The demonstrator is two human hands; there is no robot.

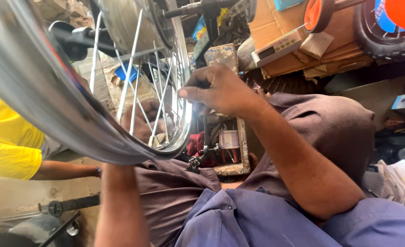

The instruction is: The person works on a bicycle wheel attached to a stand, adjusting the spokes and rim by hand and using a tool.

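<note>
The spoked wheel (74, 105) is the biggest thing in front of me. Its shiny steel rim (33, 87) crosses the view from the upper left down to the middle, and it stands upright over my lap, so I can reach both of its sides at once. The metal hub drum (129, 20) is near the top, and the thin spokes (134, 77) go from it down to the rim.

My knees, in brown trousers (340, 123), are drawn up under the wheel; I think this keeps it close to me and steady. Between my legs lies a worn wooden tray (232, 155) with small parts, near enough to take from it.

My right hand (221, 89) is on the near side of the wheel, close to the rim. The fingers are curled and pinched together, and a dark thin tool or rod (205, 137) goes down below them; I cannot tell surely if it is in my grip or only behind the hand. My left hand (145, 121) is on the far side, seen through the spokes. It looks half closed against them, perhaps to hold the wheel from turning, but I cannot tell what it grips.

At the left a person in a yellow shirt (5, 137) sits beside me, an arm (67, 171) stretched low toward my knee.
</note>
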